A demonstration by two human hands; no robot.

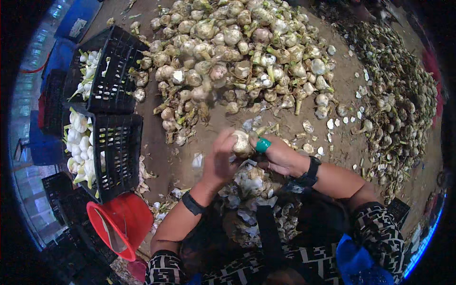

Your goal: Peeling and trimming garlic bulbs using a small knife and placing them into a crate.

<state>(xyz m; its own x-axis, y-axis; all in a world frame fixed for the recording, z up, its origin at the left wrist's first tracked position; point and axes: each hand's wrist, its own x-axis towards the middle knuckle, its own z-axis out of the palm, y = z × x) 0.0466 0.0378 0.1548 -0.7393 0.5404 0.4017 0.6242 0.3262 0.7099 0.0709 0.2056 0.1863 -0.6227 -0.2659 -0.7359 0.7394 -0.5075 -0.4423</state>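
A garlic bulb [243,143] with pale, partly brownish skin is held up in front of me between both hands. My left hand [222,156], slightly blurred, wraps its left side. From the right, my right hand [281,155] presses its thumb to the bulb; green tape [263,145] is wound around that thumb. The right fingers curl underneath and are partly hidden, so I cannot tell whether they hold a tool. Below the hands lies a heap of loose garlic skins [251,181]. A large pile of untrimmed garlic bulbs [231,46] spreads beyond them.
Two black plastic crates [115,153] at the left hold cleaned white garlic [81,142]. A red bucket [139,217] leans below them. Along the right runs another heap of garlic with dried stalks [395,107]. Cut scraps [330,124] dot the brown ground between the piles.
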